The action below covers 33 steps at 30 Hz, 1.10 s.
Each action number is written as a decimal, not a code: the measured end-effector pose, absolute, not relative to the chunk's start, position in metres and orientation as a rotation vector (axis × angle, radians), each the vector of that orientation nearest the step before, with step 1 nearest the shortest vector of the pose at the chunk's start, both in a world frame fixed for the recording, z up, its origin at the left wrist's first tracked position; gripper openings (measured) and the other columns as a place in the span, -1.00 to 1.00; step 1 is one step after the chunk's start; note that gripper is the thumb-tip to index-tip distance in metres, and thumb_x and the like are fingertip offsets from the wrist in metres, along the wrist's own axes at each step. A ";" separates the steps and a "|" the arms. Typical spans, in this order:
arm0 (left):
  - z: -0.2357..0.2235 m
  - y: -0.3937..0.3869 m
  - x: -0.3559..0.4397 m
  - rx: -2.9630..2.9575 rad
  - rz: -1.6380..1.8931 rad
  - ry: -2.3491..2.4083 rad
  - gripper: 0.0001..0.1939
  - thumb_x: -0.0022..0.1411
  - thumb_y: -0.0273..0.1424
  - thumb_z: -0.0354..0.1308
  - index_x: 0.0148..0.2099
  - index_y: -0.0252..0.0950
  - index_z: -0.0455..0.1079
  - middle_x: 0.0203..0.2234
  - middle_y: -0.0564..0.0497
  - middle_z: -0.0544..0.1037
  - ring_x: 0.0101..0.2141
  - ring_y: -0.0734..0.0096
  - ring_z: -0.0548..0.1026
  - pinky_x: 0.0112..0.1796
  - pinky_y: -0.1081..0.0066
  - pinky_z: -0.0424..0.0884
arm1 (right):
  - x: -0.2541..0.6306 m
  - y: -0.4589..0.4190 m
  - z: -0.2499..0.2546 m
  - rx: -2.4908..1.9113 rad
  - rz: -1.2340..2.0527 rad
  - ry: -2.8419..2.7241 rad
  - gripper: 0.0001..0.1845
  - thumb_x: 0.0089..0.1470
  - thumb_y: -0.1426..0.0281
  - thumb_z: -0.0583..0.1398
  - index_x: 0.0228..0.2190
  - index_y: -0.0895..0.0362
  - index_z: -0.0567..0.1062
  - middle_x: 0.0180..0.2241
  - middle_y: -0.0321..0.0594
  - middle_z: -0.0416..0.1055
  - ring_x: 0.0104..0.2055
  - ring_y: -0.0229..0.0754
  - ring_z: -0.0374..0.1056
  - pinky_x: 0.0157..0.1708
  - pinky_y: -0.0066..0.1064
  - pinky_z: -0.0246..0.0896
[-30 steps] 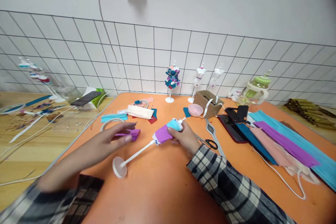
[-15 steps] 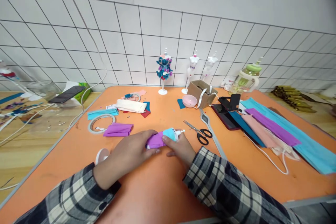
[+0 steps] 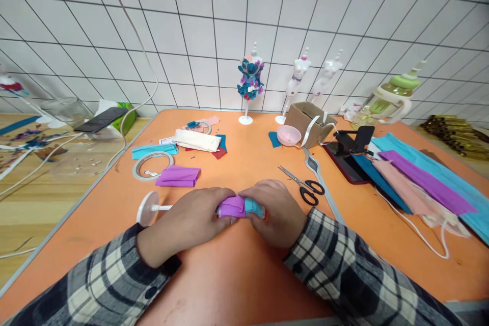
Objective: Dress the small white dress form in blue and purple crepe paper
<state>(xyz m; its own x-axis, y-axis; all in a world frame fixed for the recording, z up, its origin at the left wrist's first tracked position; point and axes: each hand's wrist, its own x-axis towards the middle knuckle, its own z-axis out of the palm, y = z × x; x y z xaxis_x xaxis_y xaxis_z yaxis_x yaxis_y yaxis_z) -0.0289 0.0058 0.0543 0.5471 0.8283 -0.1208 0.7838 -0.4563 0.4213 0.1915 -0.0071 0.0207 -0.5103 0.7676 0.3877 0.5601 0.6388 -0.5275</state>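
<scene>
Between my hands, just above the orange table, a small dress-form mannequin (image 3: pixel 233 207) lies on its side, wrapped in purple and light-blue paper. Its white round base (image 3: pixel 147 209) and part of the stem stick out to the left, behind my left wrist. My left hand (image 3: pixel 196 219) is closed around its lower body, thumb and fingers at the purple wrap. My right hand (image 3: pixel 275 213) closes over the blue end and hides the neck, fingertips pressing where purple meets blue. Right of my right hand lie black-handled scissors (image 3: pixel 305 187), blades apart.
Beyond my left hand are folded purple paper (image 3: pixel 178 176), a tape roll (image 3: pixel 138 172) and a white folded strip (image 3: pixel 196 140). A decorated mannequin (image 3: pixel 250 81), pink bowl (image 3: pixel 289 135) and cardboard box (image 3: pixel 305 118) stand at the back. Crepe sheets (image 3: pixel 424 178) and a phone (image 3: pixel 346 163) lie right.
My right hand has moved from beneath the mannequin's neck to over its blue end, covering the neck. The mannequin now lies flatter and more of its base shows. The camera view has tilted down.
</scene>
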 end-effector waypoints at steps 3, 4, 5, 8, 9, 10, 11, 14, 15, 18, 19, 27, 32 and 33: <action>0.052 0.003 -0.028 2.375 0.137 1.286 -0.67 0.26 -0.19 0.14 0.02 -0.18 0.43 -0.18 -0.03 0.59 -0.15 0.14 0.53 -0.15 0.24 0.38 | 0.193 -0.003 0.016 -1.057 0.430 -2.311 -0.69 0.01 0.46 0.25 -0.15 0.06 0.53 -0.18 -0.25 0.55 -0.09 -0.08 0.37 -0.05 -0.19 0.10; 0.051 0.002 -0.028 2.380 0.138 1.279 -0.66 0.26 -0.19 0.15 0.04 -0.19 0.42 -0.17 -0.04 0.59 -0.14 0.13 0.52 -0.13 0.22 0.38 | 0.194 -0.002 0.015 -1.039 0.421 -2.326 -0.70 0.01 0.46 0.26 -0.16 0.06 0.53 -0.18 -0.26 0.55 -0.10 -0.10 0.38 -0.04 -0.19 0.09; 0.049 0.002 -0.028 2.380 0.147 1.272 -0.65 0.26 -0.19 0.15 0.05 -0.18 0.42 -0.16 -0.04 0.58 -0.13 0.13 0.52 -0.12 0.21 0.38 | 0.195 -0.002 0.014 -1.017 0.409 -2.336 -0.70 0.01 0.45 0.27 -0.16 0.06 0.53 -0.17 -0.27 0.55 -0.10 -0.11 0.39 -0.04 -0.20 0.09; 0.045 0.003 -0.030 2.368 0.208 1.236 -0.67 0.28 -0.21 0.14 0.06 -0.17 0.41 -0.12 -0.03 0.56 -0.12 0.18 0.52 -0.10 0.24 0.39 | 0.195 -0.001 0.013 -0.980 0.345 -2.344 -0.75 0.04 0.41 0.30 -0.18 0.04 0.54 -0.20 -0.29 0.56 -0.12 -0.12 0.39 -0.06 -0.22 0.08; 0.045 0.004 -0.031 2.364 0.229 1.223 -0.67 0.28 -0.23 0.14 0.05 -0.17 0.41 -0.10 -0.04 0.55 -0.11 0.19 0.52 -0.11 0.26 0.40 | 0.194 -0.002 0.013 -0.981 0.321 -2.335 -0.80 0.05 0.42 0.29 -0.21 0.04 0.55 -0.23 -0.30 0.56 -0.14 -0.13 0.39 -0.08 -0.23 0.08; 0.044 0.004 -0.031 2.362 0.246 1.211 -0.68 0.28 -0.24 0.14 0.05 -0.18 0.41 -0.07 -0.04 0.53 -0.11 0.21 0.52 -0.11 0.27 0.41 | 0.193 -0.002 0.013 -0.981 0.303 -2.324 -0.83 0.07 0.44 0.28 -0.24 0.04 0.56 -0.25 -0.31 0.56 -0.15 -0.14 0.39 -0.10 -0.25 0.09; 0.044 0.005 -0.031 2.358 0.256 1.202 -0.69 0.27 -0.24 0.14 0.05 -0.18 0.40 -0.06 -0.04 0.52 -0.12 0.22 0.52 -0.12 0.29 0.41 | 0.192 -0.002 0.012 -0.981 0.292 -2.311 -0.85 0.07 0.46 0.28 -0.26 0.05 0.56 -0.26 -0.32 0.57 -0.17 -0.14 0.39 -0.12 -0.26 0.09; 0.044 0.006 -0.031 2.355 0.277 1.182 -0.70 0.27 -0.25 0.15 0.03 -0.17 0.40 -0.08 -0.02 0.51 -0.14 0.25 0.52 -0.15 0.30 0.42 | 0.189 -0.004 0.013 -1.002 0.281 -2.278 -0.86 0.05 0.47 0.27 -0.28 0.07 0.55 -0.27 -0.31 0.57 -0.21 -0.15 0.40 -0.17 -0.27 0.10; 0.044 0.006 -0.031 2.356 0.285 1.174 -0.70 0.26 -0.26 0.16 0.03 -0.17 0.40 -0.09 -0.01 0.51 -0.14 0.25 0.52 -0.15 0.31 0.42 | 0.189 -0.005 0.013 -1.018 0.284 -2.276 -0.87 0.05 0.47 0.27 -0.29 0.07 0.55 -0.28 -0.31 0.57 -0.22 -0.15 0.40 -0.17 -0.27 0.10; 0.043 0.007 -0.030 2.363 0.314 1.167 -0.70 0.25 -0.27 0.17 0.02 -0.17 0.40 -0.09 -0.02 0.51 -0.13 0.24 0.52 -0.14 0.30 0.42 | 0.187 -0.008 0.017 -1.071 0.330 -2.289 -0.83 0.05 0.43 0.27 -0.24 0.06 0.55 -0.23 -0.29 0.56 -0.18 -0.12 0.41 -0.16 -0.26 0.12; 0.043 0.007 -0.030 2.362 0.317 1.168 -0.71 0.25 -0.27 0.17 0.02 -0.17 0.40 -0.10 -0.02 0.51 -0.14 0.24 0.52 -0.15 0.30 0.42 | 0.187 -0.008 0.017 -1.088 0.355 -2.292 -0.77 0.04 0.40 0.28 -0.19 0.06 0.54 -0.18 -0.26 0.56 -0.14 -0.10 0.41 -0.14 -0.26 0.14; 0.039 0.009 -0.029 2.346 0.377 1.156 -0.64 0.33 -0.16 0.11 0.10 -0.17 0.35 -0.06 -0.04 0.55 -0.10 0.22 0.53 -0.11 0.29 0.41 | 0.190 -0.001 0.015 -1.210 0.508 -2.247 -0.85 0.07 0.40 0.29 -0.25 0.07 0.55 -0.24 -0.25 0.59 -0.16 -0.11 0.46 -0.12 -0.27 0.19; 0.043 0.007 -0.029 2.345 0.372 1.165 -0.67 0.27 -0.20 0.17 0.04 -0.17 0.38 -0.15 0.01 0.60 -0.19 0.24 0.56 -0.19 0.32 0.42 | 0.188 -0.003 0.018 -1.221 0.582 -2.097 -0.92 0.06 0.44 0.29 -0.33 0.08 0.59 -0.31 -0.28 0.61 -0.26 -0.17 0.47 -0.21 -0.34 0.23; 0.043 0.007 -0.029 2.344 0.361 1.173 -0.66 0.25 -0.22 0.19 0.05 -0.17 0.37 -0.15 0.01 0.60 -0.19 0.24 0.56 -0.19 0.32 0.42 | 0.188 -0.003 0.018 -1.216 0.577 -2.085 -0.92 0.05 0.45 0.29 -0.34 0.08 0.60 -0.32 -0.29 0.61 -0.27 -0.17 0.46 -0.22 -0.35 0.22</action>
